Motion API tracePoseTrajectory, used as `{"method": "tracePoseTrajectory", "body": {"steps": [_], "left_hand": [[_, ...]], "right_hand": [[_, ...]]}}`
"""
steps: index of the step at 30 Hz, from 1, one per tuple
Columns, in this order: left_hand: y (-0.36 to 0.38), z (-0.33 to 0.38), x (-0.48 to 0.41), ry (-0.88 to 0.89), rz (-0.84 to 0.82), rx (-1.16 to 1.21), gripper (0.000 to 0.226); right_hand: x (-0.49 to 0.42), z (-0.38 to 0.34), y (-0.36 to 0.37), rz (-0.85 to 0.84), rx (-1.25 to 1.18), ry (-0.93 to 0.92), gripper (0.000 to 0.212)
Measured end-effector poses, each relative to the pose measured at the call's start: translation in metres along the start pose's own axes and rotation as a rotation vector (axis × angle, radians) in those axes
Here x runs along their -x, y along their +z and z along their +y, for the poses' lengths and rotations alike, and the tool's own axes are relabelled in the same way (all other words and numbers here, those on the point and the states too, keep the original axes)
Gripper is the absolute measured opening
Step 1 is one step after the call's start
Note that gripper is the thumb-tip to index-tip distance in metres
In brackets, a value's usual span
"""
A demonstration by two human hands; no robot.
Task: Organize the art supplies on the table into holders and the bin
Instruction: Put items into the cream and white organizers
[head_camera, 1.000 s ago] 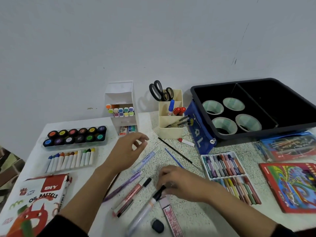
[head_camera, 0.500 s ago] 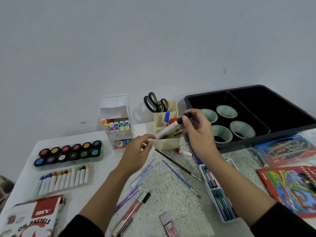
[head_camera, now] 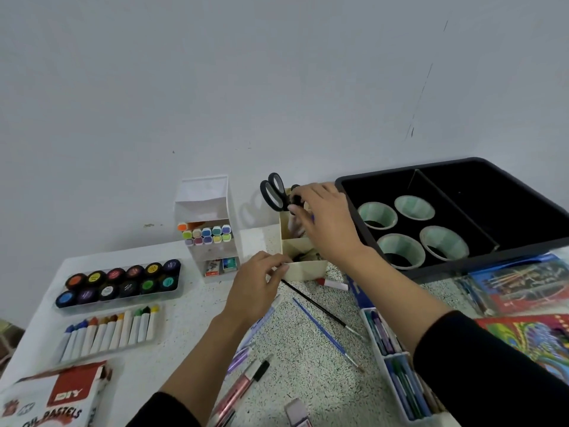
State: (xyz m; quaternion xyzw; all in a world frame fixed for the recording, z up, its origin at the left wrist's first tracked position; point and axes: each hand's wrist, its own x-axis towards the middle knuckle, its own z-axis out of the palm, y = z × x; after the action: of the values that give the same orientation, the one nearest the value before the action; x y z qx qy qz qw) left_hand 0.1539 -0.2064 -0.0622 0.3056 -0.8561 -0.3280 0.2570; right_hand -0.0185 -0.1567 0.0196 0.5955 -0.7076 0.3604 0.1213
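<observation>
Marker stands near upright in the holder's rear slot, its long axis vertical and its black cap at twelve o'clock, pinched by the right hand's curled fingertips. Left hand pinches the holder's front corner at seven o'clock. The bin sits at three.

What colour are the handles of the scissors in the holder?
Black; the black-handled scissors stand in the cream plastic holder, head view.
</observation>
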Motion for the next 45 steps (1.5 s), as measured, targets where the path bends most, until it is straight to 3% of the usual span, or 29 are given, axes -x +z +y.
{"method": "tracePoseTrajectory", "body": {"steps": [8,13,17,21,26,28,31,36,40,45], "left_hand": [[-0.001,-0.002,0.000,-0.005,0.012,-0.020,0.019],[-0.002,0.006,-0.001,0.025,0.101,0.005,0.020],[-0.009,0.019,-0.015,0.042,0.150,0.004,0.031],[-0.010,0.025,-0.032,0.001,0.062,-0.085,0.044],[-0.013,0.041,-0.053,0.012,0.030,-0.068,0.054],[-0.015,0.047,-0.061,0.007,0.031,-0.085,0.052],[-0.014,0.048,-0.066,0.015,0.019,-0.079,0.044],[-0.013,0.045,-0.062,0.032,0.057,-0.004,0.031],[-0.017,0.041,-0.055,0.015,0.074,0.128,0.026],[-0.027,0.041,-0.061,0.064,0.067,0.074,0.018]], "right_hand": [[0.011,0.013,0.003,-0.234,-0.074,0.023,0.024],[0.014,0.022,-0.014,-0.130,0.009,0.051,0.032],[0.017,0.028,-0.019,-0.317,0.065,0.077,0.040],[0.016,0.024,-0.019,-0.308,0.064,0.002,0.039],[0.007,0.021,-0.019,-0.321,-0.152,0.066,0.048],[0.003,0.020,-0.020,-0.283,-0.275,0.154,0.054],[0.004,0.021,-0.019,-0.305,-0.274,0.275,0.060],[0.015,0.025,-0.019,-0.349,-0.229,0.220,0.037],[0.016,0.025,-0.021,-0.350,-0.243,0.125,0.032],[0.016,0.025,-0.018,-0.289,-0.155,0.030,0.020]]}}
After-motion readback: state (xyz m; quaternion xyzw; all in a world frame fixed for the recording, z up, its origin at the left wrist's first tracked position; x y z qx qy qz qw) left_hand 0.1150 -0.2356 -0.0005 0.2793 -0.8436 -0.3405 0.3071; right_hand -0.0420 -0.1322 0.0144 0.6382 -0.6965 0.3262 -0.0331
